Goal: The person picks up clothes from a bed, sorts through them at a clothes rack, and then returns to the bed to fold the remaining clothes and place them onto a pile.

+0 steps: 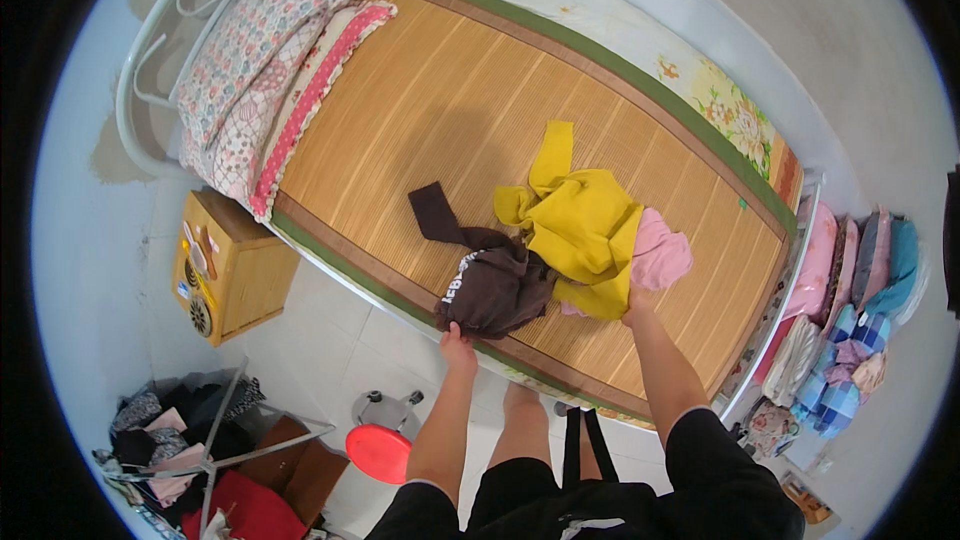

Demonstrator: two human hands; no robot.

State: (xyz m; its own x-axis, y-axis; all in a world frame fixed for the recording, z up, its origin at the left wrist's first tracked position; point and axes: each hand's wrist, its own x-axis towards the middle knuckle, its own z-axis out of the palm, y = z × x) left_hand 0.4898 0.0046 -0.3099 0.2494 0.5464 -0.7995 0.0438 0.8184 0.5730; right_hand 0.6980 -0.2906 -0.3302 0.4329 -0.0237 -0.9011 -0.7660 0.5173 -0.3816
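A crumpled dark brown garment (pixel 499 292) with white lettering lies at the near edge of the bed, one sleeve stretched up and left. My left hand (pixel 456 347) grips its lower edge. To its right a yellow long-sleeved garment (pixel 589 221) is spread in loose folds, partly over a pink cloth (pixel 661 249). My right hand (pixel 636 307) is closed on the lower right edge of the yellow garment, just below the pink cloth. The fingertips of my right hand are partly hidden. Both garments rest on a bamboo mat (pixel 405 90).
Pillows (pixel 247 82) lie at the bed's left end, beside a white metal headboard (pixel 124 116). A wooden cabinet (pixel 255 277), a red stool (pixel 379 454) and a rack with clothes (pixel 210 469) stand on the floor at left. Folded textiles (pixel 840 345) are piled beyond the bed's right end.
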